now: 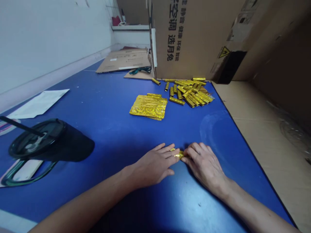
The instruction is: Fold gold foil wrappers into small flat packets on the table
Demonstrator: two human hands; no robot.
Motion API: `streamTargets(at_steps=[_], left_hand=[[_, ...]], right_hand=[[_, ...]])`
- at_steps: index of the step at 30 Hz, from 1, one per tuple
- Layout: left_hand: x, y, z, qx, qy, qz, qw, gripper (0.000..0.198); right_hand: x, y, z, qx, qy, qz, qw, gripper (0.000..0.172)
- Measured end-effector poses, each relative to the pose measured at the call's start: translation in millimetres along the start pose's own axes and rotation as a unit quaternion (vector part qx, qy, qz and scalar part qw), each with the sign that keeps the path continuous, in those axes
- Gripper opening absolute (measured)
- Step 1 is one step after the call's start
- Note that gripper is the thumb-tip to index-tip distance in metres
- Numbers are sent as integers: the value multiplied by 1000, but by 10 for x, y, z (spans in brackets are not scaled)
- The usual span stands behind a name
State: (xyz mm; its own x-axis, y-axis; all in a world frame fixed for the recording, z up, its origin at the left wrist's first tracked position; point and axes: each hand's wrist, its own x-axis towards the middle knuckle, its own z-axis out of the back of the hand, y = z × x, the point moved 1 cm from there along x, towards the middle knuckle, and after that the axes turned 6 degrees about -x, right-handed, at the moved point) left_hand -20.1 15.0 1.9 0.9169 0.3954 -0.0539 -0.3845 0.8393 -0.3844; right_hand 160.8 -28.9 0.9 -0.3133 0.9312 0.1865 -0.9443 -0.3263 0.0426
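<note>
Gold foil strip lies between my left hand and right hand, long axis near 9 to 3 o'clock. Both lie almost flat, touching its ends; I cannot tell if they grip it.

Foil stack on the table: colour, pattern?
The foil stack is shiny gold with a mottled pattern, best in head view.

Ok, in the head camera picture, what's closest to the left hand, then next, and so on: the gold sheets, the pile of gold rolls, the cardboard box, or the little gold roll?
Starting from the left hand:
1. Small gold foil roll, right at its fingertips.
2. Stack of gold foil sheets, straight ahead.
3. Pile of gold foil rolls, farther ahead, right of the stack.
4. Cardboard box, farthest, behind the pile.
</note>
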Motion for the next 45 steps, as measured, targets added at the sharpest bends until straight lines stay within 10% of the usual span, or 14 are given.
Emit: streamTargets(at_steps=[37, 45], left_hand=[[-96, -138, 73, 25, 60, 49, 997, 71], [-109, -143, 66, 21, 52, 38, 998, 71]], right_hand=[[-64, -142, -63, 29, -50, -17, 998, 15], [-186, 105, -16, -12, -47, 99, 994, 36]])
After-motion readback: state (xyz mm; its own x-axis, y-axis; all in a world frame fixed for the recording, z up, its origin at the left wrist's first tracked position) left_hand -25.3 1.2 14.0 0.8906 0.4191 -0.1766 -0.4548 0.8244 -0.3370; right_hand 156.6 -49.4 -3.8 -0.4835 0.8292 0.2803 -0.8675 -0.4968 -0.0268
